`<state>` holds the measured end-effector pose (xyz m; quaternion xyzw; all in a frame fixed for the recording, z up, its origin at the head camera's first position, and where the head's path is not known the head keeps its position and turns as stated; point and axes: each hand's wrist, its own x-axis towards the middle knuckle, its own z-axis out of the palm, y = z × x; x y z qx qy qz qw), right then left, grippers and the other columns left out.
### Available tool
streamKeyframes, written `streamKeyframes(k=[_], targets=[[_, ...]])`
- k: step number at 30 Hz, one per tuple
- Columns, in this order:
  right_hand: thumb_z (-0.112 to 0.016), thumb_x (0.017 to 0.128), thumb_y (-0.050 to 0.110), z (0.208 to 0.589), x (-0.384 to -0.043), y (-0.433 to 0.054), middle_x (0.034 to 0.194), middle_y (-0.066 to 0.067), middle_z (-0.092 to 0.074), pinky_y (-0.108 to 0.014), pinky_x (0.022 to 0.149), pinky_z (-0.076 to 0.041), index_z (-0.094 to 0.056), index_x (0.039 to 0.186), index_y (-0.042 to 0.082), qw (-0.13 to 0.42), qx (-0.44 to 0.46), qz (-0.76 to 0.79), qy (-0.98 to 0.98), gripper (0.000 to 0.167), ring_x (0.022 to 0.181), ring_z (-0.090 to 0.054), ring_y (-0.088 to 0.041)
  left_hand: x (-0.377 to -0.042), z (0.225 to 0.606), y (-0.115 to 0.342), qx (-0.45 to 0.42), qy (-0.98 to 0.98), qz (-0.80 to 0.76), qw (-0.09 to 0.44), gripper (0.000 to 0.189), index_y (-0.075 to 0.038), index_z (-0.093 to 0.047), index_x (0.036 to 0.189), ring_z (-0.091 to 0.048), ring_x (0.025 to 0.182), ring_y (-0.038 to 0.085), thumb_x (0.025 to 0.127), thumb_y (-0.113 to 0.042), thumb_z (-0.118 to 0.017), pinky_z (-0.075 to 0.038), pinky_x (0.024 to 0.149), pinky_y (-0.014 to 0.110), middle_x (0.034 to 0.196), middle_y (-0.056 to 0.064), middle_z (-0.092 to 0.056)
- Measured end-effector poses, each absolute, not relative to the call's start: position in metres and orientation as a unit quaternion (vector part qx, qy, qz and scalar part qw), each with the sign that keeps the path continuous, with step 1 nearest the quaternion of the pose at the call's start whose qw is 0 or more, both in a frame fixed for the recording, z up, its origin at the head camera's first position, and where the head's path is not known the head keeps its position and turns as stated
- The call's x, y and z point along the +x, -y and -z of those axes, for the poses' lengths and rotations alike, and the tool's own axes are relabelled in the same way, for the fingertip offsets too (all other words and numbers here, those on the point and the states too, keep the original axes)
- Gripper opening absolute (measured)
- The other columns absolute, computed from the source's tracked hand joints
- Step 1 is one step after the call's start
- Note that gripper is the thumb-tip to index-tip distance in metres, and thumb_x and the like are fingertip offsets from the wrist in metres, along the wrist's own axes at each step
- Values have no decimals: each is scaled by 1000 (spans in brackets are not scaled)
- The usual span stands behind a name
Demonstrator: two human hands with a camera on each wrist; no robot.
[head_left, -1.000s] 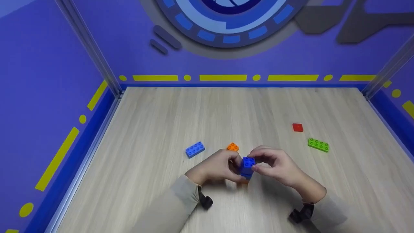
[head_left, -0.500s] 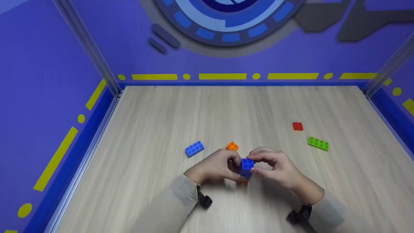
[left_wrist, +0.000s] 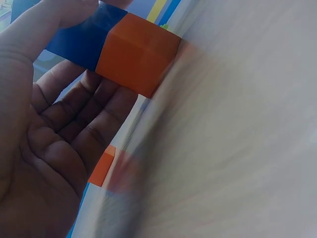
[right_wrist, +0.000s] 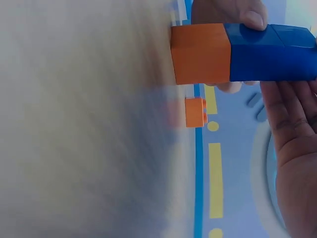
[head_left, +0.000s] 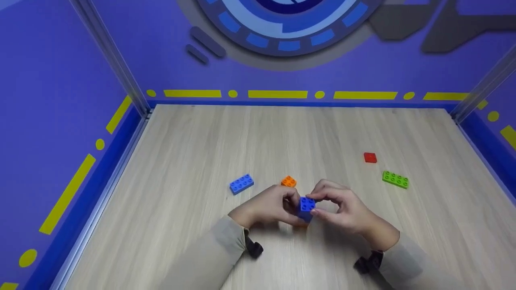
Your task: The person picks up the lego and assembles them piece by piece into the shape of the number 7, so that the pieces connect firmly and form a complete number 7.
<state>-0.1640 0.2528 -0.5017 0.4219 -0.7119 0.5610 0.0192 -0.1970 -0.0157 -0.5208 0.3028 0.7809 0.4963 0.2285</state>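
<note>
A small upright stack stands on the wooden table between the hands. Its base is an orange brick (right_wrist: 200,55), with a dark blue brick (right_wrist: 250,63) above that and a second blue brick (head_left: 307,204) on top, a seam showing between the blue ones. The left hand (head_left: 266,207) holds the stack from the left, thumb and fingers around its lower blue part. From the right, thumb and index finger of the right hand (head_left: 344,209) pinch the top blue brick. The fingers hide part of the stack's sides in the head view.
Just behind the left hand lies a loose orange brick (head_left: 288,181). A longer blue brick (head_left: 242,184) is to its left. Farther right lie a red brick (head_left: 370,157) and a long green brick (head_left: 395,179). Blue printed walls (head_left: 258,76) enclose the table's back and sides.
The top blue brick sits slightly lower and straighter over the stack than a second ago. Both hands keep their grip with only slight movement, and the loose bricks stay put.
</note>
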Motion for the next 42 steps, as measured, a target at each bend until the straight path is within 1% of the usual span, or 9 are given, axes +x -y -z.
streamKeyframes(k=[3, 6, 9, 15, 20, 24, 33, 39, 42], targets=[[-81, 91, -14, 495, -166, -254, 107, -14, -73, -25, 88, -65, -81, 125, 6, 0, 426, -543, 724, 39, 100, -69, -18, -196, 520, 16, 310, -775, -499, 233, 35, -16, -72, 102, -74, 99, -2, 86, -24, -102, -62, 97, 22, 108, -12, -77], [-80, 96, -11, 488, -167, -255, 109, -15, -73, -26, 91, -66, -80, 127, 7, -35, 412, -537, 735, 36, 103, -70, -16, -197, 519, 16, 322, -771, -499, 231, 36, -18, -74, 109, -74, 99, -2, 86, -24, -101, -64, 97, 25, 109, -12, -77], [-77, 99, -9, 487, -165, -256, 114, -16, -74, -28, 96, -67, -78, 129, 7, -41, 404, -536, 740, 34, 110, -72, -12, -198, 517, 15, 337, -769, -495, 223, 35, -18, -75, 112, -73, 98, -1, 87, -24, -100, -64, 96, 26, 109, -11, -78], [-75, 101, -8, 491, -161, -262, 124, -12, -79, -30, 99, -67, -76, 136, 9, -26, 399, -519, 755, 39, 117, -76, -13, -196, 515, 14, 352, -768, -493, 209, 35, -15, -67, 99, -71, 96, -1, 88, -22, -99, -61, 92, 20, 105, -9, -75], [-77, 104, 0, 492, -159, -281, 124, -16, -80, -23, 102, -63, -73, 141, 6, -44, 320, -498, 805, 37, 114, -78, -13, -194, 516, 13, 343, -768, -496, 215, 38, -14, -64, 97, -70, 95, -1, 87, -20, -100, -61, 91, 20, 103, -11, -72], [-77, 106, 7, 489, -158, -302, 123, -19, -80, -17, 102, -59, -71, 142, 2, -27, 243, -487, 839, 37, 113, -77, -9, -193, 516, 12, 337, -772, -492, 221, 41, -14, -60, 96, -68, 98, -1, 87, -20, -100, -59, 91, 19, 104, -13, -69], [-73, 105, -4, 487, -166, -362, 124, -2, -79, -9, 98, -55, -70, 139, -5, 63, 174, -497, 848, 34, 116, -73, -1, -194, 518, 12, 343, -773, -485, 223, 42, -15, -58, 95, -64, 97, -1, 89, -21, -99, -57, 91, 18, 104, -12, -66], [-73, 108, 2, 484, -170, -399, 132, 13, -74, -8, 99, -57, -66, 143, -9, 69, 100, -532, 838, 37, 122, -71, 5, -194, 518, 12, 346, -773, -485, 218, 42, -13, -59, 97, -64, 98, -1, 88, -19, -99, -57, 91, 17, 105, -12, -68], [-74, 109, 6, 485, -172, -415, 132, 17, -73, -7, 98, -57, -65, 145, -6, 70, 64, -556, 826, 39, 123, -71, 5, -194, 518, 11, 346, -775, -483, 216, 42, -13, -60, 97, -65, 98, -2, 88, -20, -100, -58, 90, 17, 105, -13, -69]])
